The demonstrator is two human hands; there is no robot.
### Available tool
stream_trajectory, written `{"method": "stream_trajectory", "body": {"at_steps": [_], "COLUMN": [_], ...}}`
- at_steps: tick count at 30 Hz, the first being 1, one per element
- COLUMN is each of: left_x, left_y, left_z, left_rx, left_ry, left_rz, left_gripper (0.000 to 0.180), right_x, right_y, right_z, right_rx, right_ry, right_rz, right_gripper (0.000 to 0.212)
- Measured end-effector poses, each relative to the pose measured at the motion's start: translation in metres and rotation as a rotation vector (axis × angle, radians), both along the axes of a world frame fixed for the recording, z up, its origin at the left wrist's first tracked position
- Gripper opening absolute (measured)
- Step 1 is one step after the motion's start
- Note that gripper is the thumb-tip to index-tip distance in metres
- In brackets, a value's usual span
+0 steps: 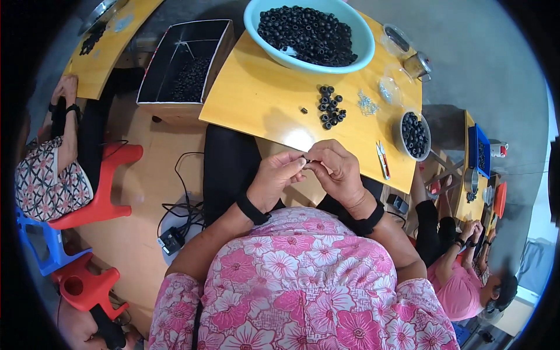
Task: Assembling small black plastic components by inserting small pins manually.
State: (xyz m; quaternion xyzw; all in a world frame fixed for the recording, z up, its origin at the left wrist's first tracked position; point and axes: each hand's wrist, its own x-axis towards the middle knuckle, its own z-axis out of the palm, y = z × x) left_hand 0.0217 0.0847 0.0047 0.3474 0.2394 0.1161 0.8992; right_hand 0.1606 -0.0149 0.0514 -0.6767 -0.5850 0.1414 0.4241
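Note:
My left hand (278, 179) and my right hand (338, 174) meet in front of me at the near edge of the yellow table (245, 93). Both are closed in a pinch around one small black part (305, 160), mostly covered by the fingertips. Beyond them lies a loose group of black ring-like parts (330, 107), with a single black piece (304, 110) to its left. Small clear or silvery bits (367, 104) are scattered to the right of that group. Red-handled snips (382, 160) rest to the right of my right hand.
A light-blue basin (252, 36) full of black parts stands at the table's far side. Right of it are a bowl (402, 140) of black parts, clear lids (389, 90) and a metal cup (417, 66). A box (175, 109) stands left. Other people sit at both sides.

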Motion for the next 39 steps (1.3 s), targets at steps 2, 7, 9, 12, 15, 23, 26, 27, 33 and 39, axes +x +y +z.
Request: {"method": "stream_trajectory", "body": {"at_steps": [2, 7, 9, 12, 15, 23, 26, 27, 33, 39], "left_x": [-0.003, -0.002, 0.000, 0.000, 0.001, -0.001, -0.002, -0.002, -0.003, -0.006], "left_y": [0.002, 0.006, 0.009, 0.009, 0.008, 0.003, 0.001, 0.001, 0.004, -0.001], "left_z": [0.001, 0.001, -0.002, -0.002, 0.005, -0.002, -0.004, -0.004, 0.008, 0.016], "left_rx": [-0.013, -0.053, 0.055, 0.001, 0.033, 0.063, 0.084, 0.099, 0.166, 0.237], "left_ry": [0.015, -0.019, -0.003, 0.018, 0.062, 0.005, -0.007, -0.003, 0.035, 0.048], "left_rz": [-0.008, 0.039, 0.070, 0.108, 0.114, 0.055, 0.065, 0.069, 0.046, 0.017], "left_gripper": [0.024, 0.022, 0.020, 0.018, 0.016, 0.017, 0.016, 0.016, 0.019, 0.021], "right_x": [-0.002, -0.001, -0.001, 0.014, 0.025, 0.051, 0.051, 0.051, 0.043, 0.030], "right_y": [0.003, 0.013, 0.018, 0.028, 0.043, 0.085, 0.090, 0.090, 0.070, 0.019], "right_z": [0.001, 0.000, 0.005, 0.002, 0.005, -0.010, -0.018, -0.017, 0.001, 0.032], "right_rx": [0.009, 0.037, 0.019, 0.049, -0.081, -0.154, -0.236, -0.237, -0.200, -0.249], "right_ry": [-0.017, -0.092, -0.082, 0.014, 0.036, -0.615, -0.665, -0.662, -0.423, 0.566], "right_rz": [0.004, 0.013, 0.013, 0.091, -0.142, -0.062, -0.038, -0.040, -0.098, -0.096], "right_gripper": [0.020, 0.021, 0.019, 0.018, 0.017, 0.012, 0.010, 0.010, 0.023, 0.019]}}
